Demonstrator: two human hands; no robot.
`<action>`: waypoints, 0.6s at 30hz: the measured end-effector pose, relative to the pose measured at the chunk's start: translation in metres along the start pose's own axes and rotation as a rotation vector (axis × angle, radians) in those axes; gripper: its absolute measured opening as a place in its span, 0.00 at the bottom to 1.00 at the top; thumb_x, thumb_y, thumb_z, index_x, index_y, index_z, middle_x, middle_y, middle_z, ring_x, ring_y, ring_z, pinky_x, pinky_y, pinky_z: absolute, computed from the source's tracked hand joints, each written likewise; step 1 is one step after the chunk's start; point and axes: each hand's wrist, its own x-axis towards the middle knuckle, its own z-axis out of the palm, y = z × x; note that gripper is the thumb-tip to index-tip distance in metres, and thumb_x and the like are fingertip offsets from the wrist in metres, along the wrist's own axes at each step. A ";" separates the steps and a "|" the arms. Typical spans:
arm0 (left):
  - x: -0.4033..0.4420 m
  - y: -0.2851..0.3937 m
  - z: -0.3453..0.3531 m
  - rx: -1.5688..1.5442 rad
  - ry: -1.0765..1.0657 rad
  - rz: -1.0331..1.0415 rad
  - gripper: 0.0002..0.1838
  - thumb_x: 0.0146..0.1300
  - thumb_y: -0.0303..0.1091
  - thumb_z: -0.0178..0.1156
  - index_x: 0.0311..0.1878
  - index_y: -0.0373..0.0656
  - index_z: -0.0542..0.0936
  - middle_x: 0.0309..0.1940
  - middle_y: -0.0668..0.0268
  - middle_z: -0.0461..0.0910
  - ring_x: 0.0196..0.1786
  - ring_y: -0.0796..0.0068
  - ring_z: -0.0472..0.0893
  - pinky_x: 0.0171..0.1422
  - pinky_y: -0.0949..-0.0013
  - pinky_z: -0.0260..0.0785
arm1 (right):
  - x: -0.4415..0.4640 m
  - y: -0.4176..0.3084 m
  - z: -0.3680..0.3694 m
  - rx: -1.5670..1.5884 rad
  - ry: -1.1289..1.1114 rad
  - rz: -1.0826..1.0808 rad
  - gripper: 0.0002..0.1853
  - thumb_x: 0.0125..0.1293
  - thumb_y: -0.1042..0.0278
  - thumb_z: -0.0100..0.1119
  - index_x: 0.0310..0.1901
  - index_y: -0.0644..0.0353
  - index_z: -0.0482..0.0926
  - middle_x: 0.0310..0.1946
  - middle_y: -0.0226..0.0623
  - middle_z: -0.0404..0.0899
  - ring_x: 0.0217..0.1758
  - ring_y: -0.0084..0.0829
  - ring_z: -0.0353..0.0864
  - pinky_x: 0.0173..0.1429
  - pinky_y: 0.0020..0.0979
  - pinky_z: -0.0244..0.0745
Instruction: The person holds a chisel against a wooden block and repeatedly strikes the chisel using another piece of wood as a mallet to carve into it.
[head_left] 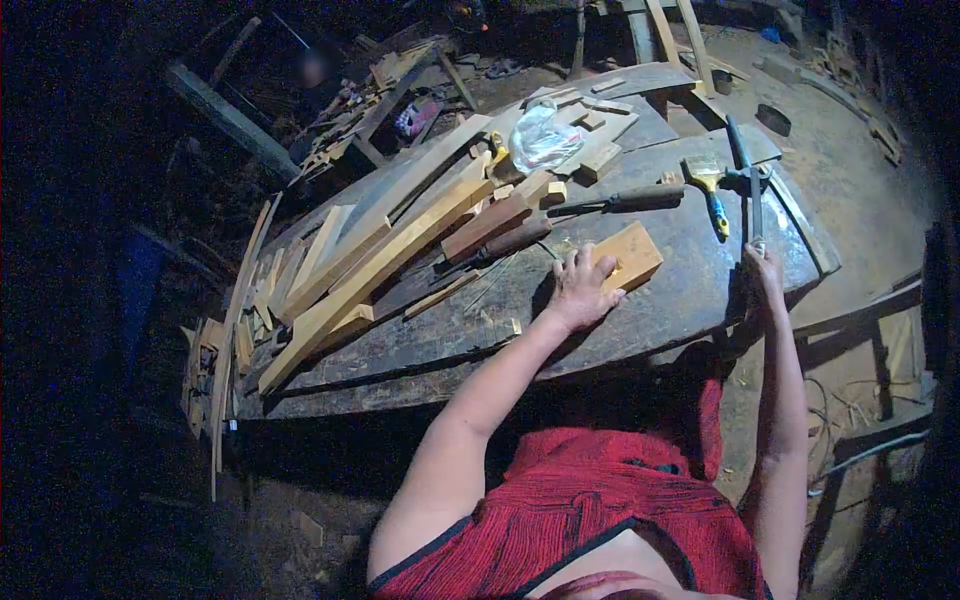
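Note:
My left hand [583, 292] grips the left end of a smooth wooden block [636, 256] lying on the workbench [420, 365]. At the bench's right end, my right hand [764, 268] is closed around the near end of a long, dark, narrow bar-like tool [753, 205]; its exact kind is unclear. Just left of that tool lies a paintbrush [710, 190] with a blue and yellow handle. Beyond the block rests a chisel-like tool [645, 198] with a wooden handle. Another wooden handle [515, 240] lies left of the block.
Long wooden strips [375, 270] cover the bench's left side. A clear plastic bag [545, 137] sits among wood offcuts [602, 160] at the back. A dark round container [773, 120] stands on the ground beyond. Another person [314, 75] is dimly visible at the far left.

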 end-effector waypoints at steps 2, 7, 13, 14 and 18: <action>0.003 -0.002 0.000 -0.016 -0.006 -0.001 0.28 0.48 0.50 0.62 0.53 0.55 0.68 0.55 0.52 0.61 0.57 0.50 0.62 0.56 0.44 0.53 | 0.002 0.004 -0.003 0.031 -0.027 0.008 0.10 0.62 0.60 0.55 0.28 0.54 0.70 0.16 0.20 0.64 0.15 0.16 0.60 0.19 0.24 0.54; -0.001 -0.003 0.007 0.022 0.045 0.007 0.27 0.46 0.51 0.63 0.51 0.54 0.70 0.55 0.54 0.61 0.57 0.51 0.63 0.56 0.43 0.54 | 0.000 0.009 -0.009 0.009 -0.059 0.001 0.11 0.61 0.58 0.56 0.27 0.54 0.72 0.20 0.20 0.65 0.21 0.16 0.61 0.24 0.22 0.56; 0.000 -0.001 0.006 -0.067 0.093 0.047 0.23 0.47 0.53 0.63 0.44 0.51 0.76 0.56 0.54 0.66 0.58 0.52 0.66 0.56 0.43 0.55 | 0.003 0.018 -0.006 -0.171 0.088 -0.087 0.11 0.61 0.59 0.57 0.25 0.52 0.70 0.17 0.18 0.62 0.18 0.15 0.57 0.21 0.23 0.52; -0.001 -0.003 0.006 -0.056 0.110 0.059 0.23 0.47 0.52 0.63 0.44 0.51 0.76 0.56 0.53 0.66 0.57 0.52 0.66 0.56 0.44 0.56 | 0.005 0.021 -0.003 -0.147 0.104 -0.087 0.11 0.62 0.60 0.57 0.24 0.50 0.69 0.15 0.18 0.60 0.16 0.14 0.56 0.19 0.22 0.50; -0.001 -0.003 0.005 -0.008 0.133 0.091 0.22 0.48 0.51 0.63 0.43 0.50 0.76 0.56 0.52 0.66 0.56 0.50 0.67 0.55 0.46 0.57 | -0.004 0.006 -0.002 -0.296 0.043 -0.194 0.12 0.60 0.58 0.53 0.26 0.56 0.72 0.17 0.23 0.65 0.20 0.17 0.62 0.24 0.24 0.57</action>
